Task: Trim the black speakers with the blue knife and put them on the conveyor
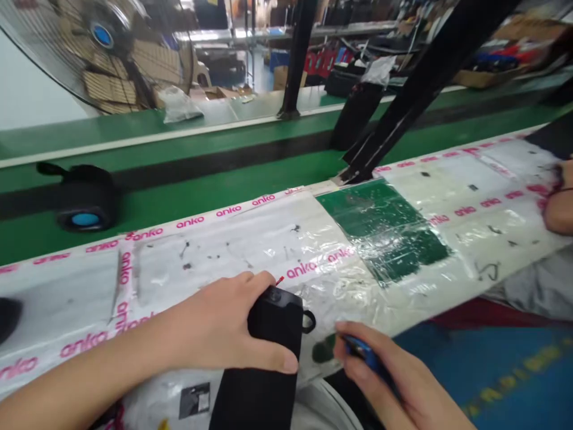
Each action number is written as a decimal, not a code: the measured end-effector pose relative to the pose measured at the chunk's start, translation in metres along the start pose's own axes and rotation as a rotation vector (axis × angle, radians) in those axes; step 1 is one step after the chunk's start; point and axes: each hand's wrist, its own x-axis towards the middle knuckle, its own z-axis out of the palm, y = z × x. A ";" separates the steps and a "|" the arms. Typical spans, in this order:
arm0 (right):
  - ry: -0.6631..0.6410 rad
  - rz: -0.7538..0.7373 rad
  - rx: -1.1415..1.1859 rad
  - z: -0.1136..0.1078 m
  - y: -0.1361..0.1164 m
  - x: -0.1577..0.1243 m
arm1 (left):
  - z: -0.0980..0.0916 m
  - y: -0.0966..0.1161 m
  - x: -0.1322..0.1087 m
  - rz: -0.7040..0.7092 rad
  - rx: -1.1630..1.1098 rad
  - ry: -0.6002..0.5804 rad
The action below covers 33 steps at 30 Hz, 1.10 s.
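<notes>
My left hand [228, 328] is closed around a black, box-shaped portable speaker [259, 397] near the bench's front edge. Its fingers wrap over the far side and the thumb presses on the near face. A small loop strap [308, 322] sticks out from the speaker's right side, and a thin red piece [280, 280] shows at its top end. To the right, apart from the speaker, my right hand [380, 370] grips a slim blue tool [364, 353]; its tip is blurred, so its exact kind is unclear.
White film with pink "anko" tape [228, 211] covers the bench, scattered with small dark scraps. A black speaker with a blue end [87, 200] stands on the green belt [215, 185] behind. A dark slanted post [430, 77] rises beyond. Another person's hand [559, 206] is at far right.
</notes>
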 end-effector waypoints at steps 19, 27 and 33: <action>-0.299 -0.449 -0.694 -0.016 -0.027 0.052 | 0.027 -0.028 0.044 0.486 -0.393 0.053; -0.396 -0.372 -0.708 -0.013 -0.027 0.041 | 0.030 -0.028 0.043 0.403 -0.474 0.006; -0.395 -0.362 -0.698 -0.015 -0.028 0.037 | 0.031 -0.025 0.042 0.348 -0.570 -0.048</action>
